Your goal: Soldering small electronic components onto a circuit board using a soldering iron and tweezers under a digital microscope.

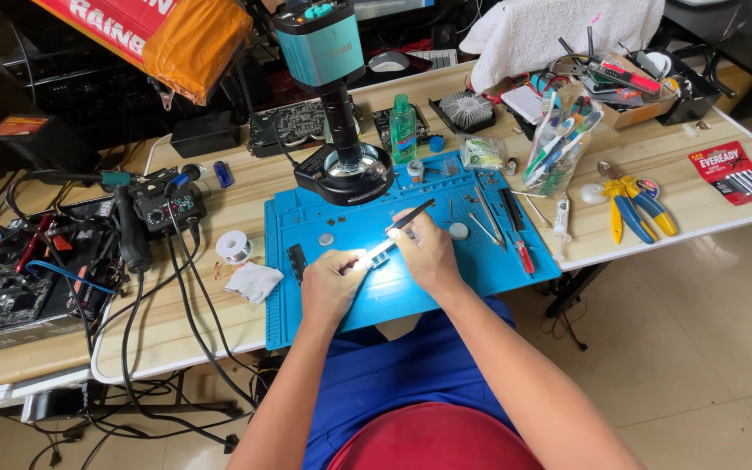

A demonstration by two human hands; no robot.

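Seated person at a pale wood-grain workbench [219, 322], working on a blue, ribbed silicone mat [498, 261] with moulded tray compartments along its far edge.

Left hand [331, 283]: fingers curled together, clamped on the near end of a small, flat, elongated part [374, 254] that glares white under the lamp; its material cannot be determined through the glare. The part lies low over the mat's centre, between both hands.

Right hand [428, 254]: closed in a pen-style pinch around a slim dark tool [414, 214], angled up and away from the person, its lower tip touching the bright part.

Directly beyond the hands stands a teal-bodied microscope [319, 39] on a black column, with a lit circular ring lamp [347, 170] over the mat's far edge.

Surrounding items: a spool of solder wire [234, 246] and a crumpled white wipe [254, 281] left of the mat; a black-handled iron [132, 231] with trailing cables further left; a clear green bottle [403, 129] behind the mat; yellow-and-blue-handled pliers [633, 207] on the right, well apart from the hands; a red battery pack [735, 171] at the far right edge.
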